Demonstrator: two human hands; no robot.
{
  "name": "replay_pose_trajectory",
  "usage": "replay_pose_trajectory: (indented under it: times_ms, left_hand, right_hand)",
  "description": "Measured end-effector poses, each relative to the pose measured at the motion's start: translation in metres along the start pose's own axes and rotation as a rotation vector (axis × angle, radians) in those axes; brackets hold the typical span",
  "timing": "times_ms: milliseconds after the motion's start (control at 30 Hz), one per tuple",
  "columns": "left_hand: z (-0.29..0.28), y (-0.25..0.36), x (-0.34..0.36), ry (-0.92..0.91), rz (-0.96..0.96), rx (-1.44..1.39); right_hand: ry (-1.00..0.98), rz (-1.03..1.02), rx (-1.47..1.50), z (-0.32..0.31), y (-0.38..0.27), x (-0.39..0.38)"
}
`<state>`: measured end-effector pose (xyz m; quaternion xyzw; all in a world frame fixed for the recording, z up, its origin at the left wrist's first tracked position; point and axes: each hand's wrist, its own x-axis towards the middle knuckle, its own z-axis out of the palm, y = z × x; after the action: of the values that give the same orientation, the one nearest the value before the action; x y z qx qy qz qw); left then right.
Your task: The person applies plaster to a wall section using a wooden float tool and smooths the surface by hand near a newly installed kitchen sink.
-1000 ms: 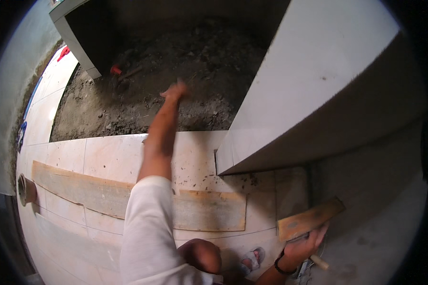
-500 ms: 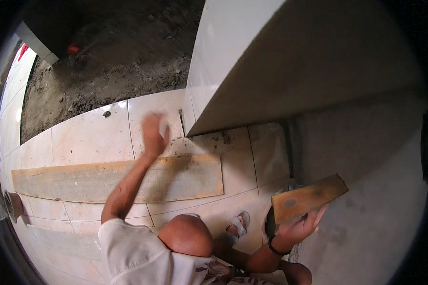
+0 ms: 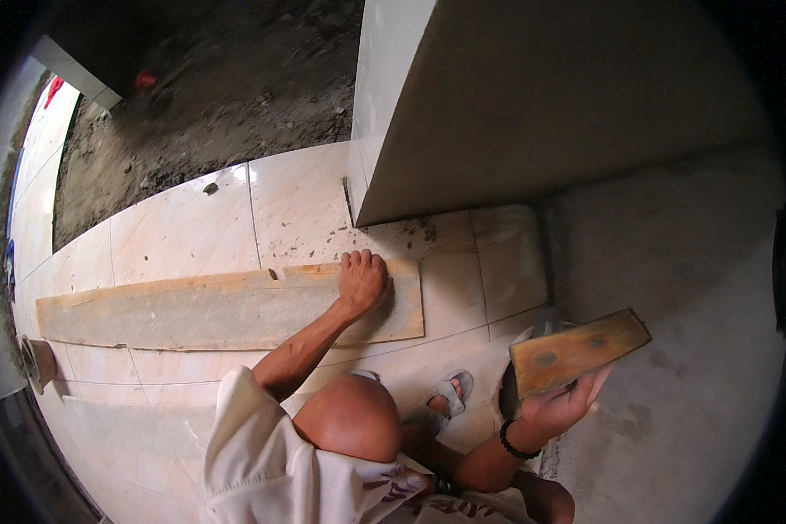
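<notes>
My left hand point(image 3: 364, 284) rests at the far edge of a long thin board point(image 3: 192, 313) near its right end. Its fingers are curled down; their tips are hidden, so I cannot tell whether they grip the edge. The board is greyish with orange-brown edges and lies flat on pale tiles point(image 3: 179, 227). On the right, my right hand point(image 3: 561, 409) holds up a wooden float point(image 3: 581, 349). Its flat brown face with two dark round spots points upward; the thumb and fingers are at its near side, and any handle underneath is hidden.
A tall tiled block point(image 3: 384, 113) with a dark side rises ahead. Beyond the tile edge lies rough soil point(image 3: 201, 131). Dark crumbs are scattered near the block's foot. My sandalled foot point(image 3: 450, 397) stands on the tiles, beside grey concrete floor point(image 3: 672, 419) at right.
My left hand has come down from above the tiles beyond the board, moving right and nearer, onto the board's far edge. My right hand still holds the wooden float in much the same place.
</notes>
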<state>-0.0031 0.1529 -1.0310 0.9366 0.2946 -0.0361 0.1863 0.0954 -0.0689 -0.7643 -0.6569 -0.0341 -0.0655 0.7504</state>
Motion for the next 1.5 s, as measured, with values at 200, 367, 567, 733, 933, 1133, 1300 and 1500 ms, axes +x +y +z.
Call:
replay_pose_trajectory:
  times_ms: [200,367,567,733,933,1133,1300,1500]
  left_hand:
    - [0.000,0.017,-0.028,-0.146,0.045,-0.041]
    - [0.018,0.063,-0.029,-0.095,0.253,-0.024]
    - [0.069,0.161,0.036,0.104,0.663,-0.324]
    - [0.090,0.164,0.111,-0.054,0.384,-0.392]
    - [0.092,0.150,0.129,0.134,0.058,-0.348]
    - [0.078,0.132,0.123,0.239,-0.034,-0.490]
    - [0.064,0.112,0.101,0.267,-0.023,-0.430]
    - [0.060,0.083,0.079,0.293,-0.091,-0.284]
  right_hand:
    - [-0.014,-0.029,-0.051,-0.002,0.005,-0.002]
    - [-0.005,0.026,-0.079,-0.001,0.009,0.000]
    - [-0.119,-0.167,-0.499,0.002,0.003,-0.004]
    - [-0.184,-0.283,-0.548,0.010,0.012,-0.001]
    - [-0.114,-0.064,-0.403,0.018,0.018,0.001]
    - [-0.060,0.018,-0.325,0.016,0.024,0.007]
    - [-0.176,-0.161,-0.532,0.012,0.030,0.006]
    - [-0.108,0.081,-0.225,0.021,0.032,-0.001]
